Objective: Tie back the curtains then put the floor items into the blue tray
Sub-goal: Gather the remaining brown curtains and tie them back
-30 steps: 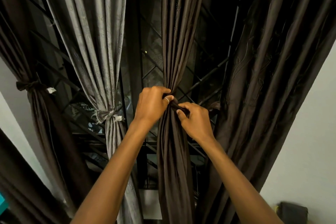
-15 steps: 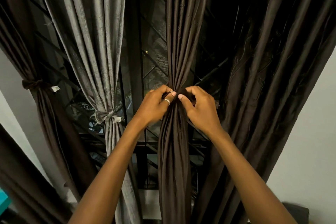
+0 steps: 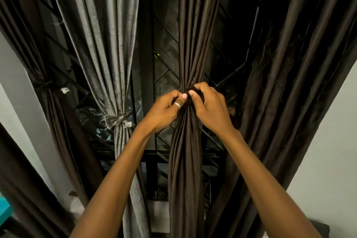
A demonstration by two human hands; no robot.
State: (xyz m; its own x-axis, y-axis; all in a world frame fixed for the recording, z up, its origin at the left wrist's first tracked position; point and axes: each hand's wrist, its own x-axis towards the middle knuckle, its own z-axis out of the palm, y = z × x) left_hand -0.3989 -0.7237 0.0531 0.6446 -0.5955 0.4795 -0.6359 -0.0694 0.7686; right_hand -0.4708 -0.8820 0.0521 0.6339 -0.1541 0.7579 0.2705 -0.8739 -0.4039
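At the middle of the window, the gathered dark brown satin curtain (image 3: pixel 185 150) hangs as a tight bundle of pleats, cinched at its waist. Both hands meet there: the left hand (image 3: pixel 164 110) and the right hand (image 3: pixel 210 108) are curled round the narrow point, thumb tips almost touching, pinching what looks like a dark fabric tie band (image 3: pixel 190 91); its ends are hidden under the fingers. The cloth looks soft, light and slippery, so I judge the hold belongs on the band close to the knot, with the pleats squeezed together; a slack pull would likely let them slide apart. Just to the left hangs a pale grey crinkled curtain (image 3: pixel 108 44), tied with a grey bow (image 3: pixel 117 120); further left a dark tied curtain (image 3: pixel 58 121); to the right a broad dark embroidered curtain (image 3: pixel 289 83), untied; behind them all, a black metal window grille (image 3: pixel 166 75).
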